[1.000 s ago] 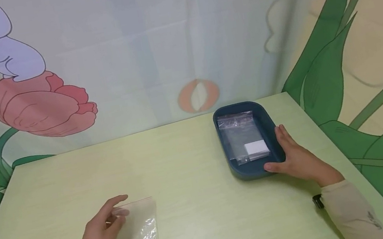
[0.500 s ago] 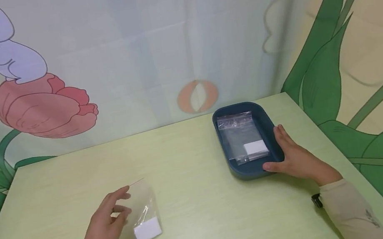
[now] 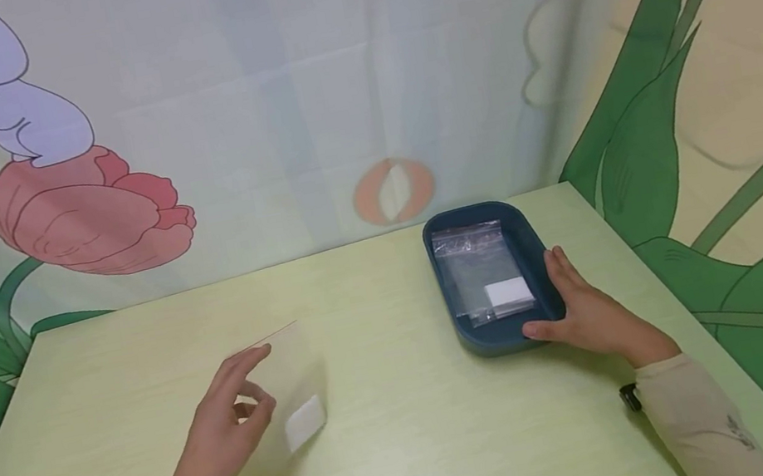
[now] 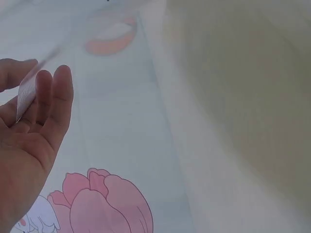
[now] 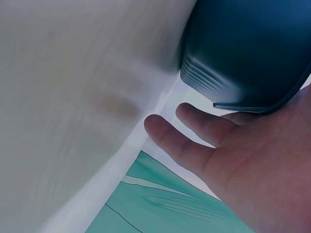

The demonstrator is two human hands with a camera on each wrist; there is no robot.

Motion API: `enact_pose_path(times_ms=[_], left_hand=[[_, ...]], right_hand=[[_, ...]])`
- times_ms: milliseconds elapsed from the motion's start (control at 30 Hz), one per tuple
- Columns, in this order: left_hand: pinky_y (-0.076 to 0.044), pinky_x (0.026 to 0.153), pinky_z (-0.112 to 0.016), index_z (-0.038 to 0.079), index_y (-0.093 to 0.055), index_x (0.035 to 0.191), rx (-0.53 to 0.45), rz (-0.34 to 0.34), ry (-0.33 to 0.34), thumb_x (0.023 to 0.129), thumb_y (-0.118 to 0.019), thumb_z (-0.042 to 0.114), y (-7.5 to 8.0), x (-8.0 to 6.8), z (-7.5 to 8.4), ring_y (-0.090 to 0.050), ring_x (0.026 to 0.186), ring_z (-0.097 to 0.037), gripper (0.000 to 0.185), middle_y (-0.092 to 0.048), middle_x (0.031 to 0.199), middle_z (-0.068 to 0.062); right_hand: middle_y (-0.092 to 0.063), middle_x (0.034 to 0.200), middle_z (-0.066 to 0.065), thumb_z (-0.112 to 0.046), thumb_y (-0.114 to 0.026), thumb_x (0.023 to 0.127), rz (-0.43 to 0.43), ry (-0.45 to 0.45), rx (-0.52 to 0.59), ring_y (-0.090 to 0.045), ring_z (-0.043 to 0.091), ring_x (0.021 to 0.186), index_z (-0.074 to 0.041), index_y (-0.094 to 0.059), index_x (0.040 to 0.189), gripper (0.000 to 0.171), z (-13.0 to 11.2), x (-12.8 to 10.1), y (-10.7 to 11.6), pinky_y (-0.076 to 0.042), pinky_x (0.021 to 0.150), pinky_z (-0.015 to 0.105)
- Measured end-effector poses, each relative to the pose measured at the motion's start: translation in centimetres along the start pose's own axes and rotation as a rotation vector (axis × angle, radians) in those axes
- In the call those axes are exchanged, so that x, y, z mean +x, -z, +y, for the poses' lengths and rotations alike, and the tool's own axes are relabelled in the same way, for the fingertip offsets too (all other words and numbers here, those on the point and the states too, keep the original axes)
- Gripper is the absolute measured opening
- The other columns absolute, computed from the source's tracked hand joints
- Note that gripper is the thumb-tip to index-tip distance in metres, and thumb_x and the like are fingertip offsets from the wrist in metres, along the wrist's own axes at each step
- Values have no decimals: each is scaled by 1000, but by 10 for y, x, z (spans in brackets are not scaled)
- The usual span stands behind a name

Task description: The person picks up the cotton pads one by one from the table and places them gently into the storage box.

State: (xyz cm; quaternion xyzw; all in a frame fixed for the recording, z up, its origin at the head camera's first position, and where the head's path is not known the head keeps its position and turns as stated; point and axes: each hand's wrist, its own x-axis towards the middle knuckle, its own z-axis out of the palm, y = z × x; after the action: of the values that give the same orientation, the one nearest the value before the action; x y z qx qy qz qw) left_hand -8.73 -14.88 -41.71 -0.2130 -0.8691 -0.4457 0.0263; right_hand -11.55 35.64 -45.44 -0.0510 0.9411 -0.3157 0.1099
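In the head view, my left hand pinches a clear zip bag between thumb and fingers, tilted up over the table. A white rectangular piece shows at the bag's lower end. In the left wrist view, the other fingers stretch out beside the bag's blurred edge. My right hand rests against the near right corner of a dark blue tray, thumb at the front rim and fingers along the right side. In the right wrist view, two straight fingers extend below the tray's wall.
Inside the tray lie clear zip bags, with a white piece at the lower end. The pale table ends at a printed curtain behind. Green leaf prints border the right edge.
My left hand has lifted the zip bag off the table and moved it forward and slightly right, tilting it. The right hand and tray have stayed in place.
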Motion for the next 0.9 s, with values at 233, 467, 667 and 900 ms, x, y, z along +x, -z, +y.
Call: enact_pose_path(times_ms=[233,467,667,900], left_hand=[[-56,71,-28,18,-41,153,-82,9,-45,89,-58,-20,-5,15,12,-56,96,-15,77,-37,151,-4],[-59,64,-35,23,-38,157,-119,19,-103,87,-43,-29,-13,26,20,-59,117,-31,87,-37,154,-3],[-58,59,-34,27,-35,159,-115,12,-107,90,-34,-27,-18,33,25,-64,112,-30,87,-37,155,-4],[-58,64,-32,25,-16,164,-91,15,-153,96,-39,-21,-23,43,31,-65,102,-27,85,-29,158,-8]], right_hand=[[20,165,13,-60,-73,86,0,8,-2,-16,54,145,-8,14,160,125,0,1,0,-26,109,67],[21,165,13,-59,-73,86,-3,8,2,-17,54,144,-7,13,160,125,-1,-1,0,-26,109,67],[18,166,15,-61,-72,85,1,10,-1,-17,54,144,-7,14,159,126,0,0,-1,-26,109,67],[18,166,15,-61,-72,86,2,6,-7,-18,54,144,-7,13,160,125,1,1,0,-27,108,68]])
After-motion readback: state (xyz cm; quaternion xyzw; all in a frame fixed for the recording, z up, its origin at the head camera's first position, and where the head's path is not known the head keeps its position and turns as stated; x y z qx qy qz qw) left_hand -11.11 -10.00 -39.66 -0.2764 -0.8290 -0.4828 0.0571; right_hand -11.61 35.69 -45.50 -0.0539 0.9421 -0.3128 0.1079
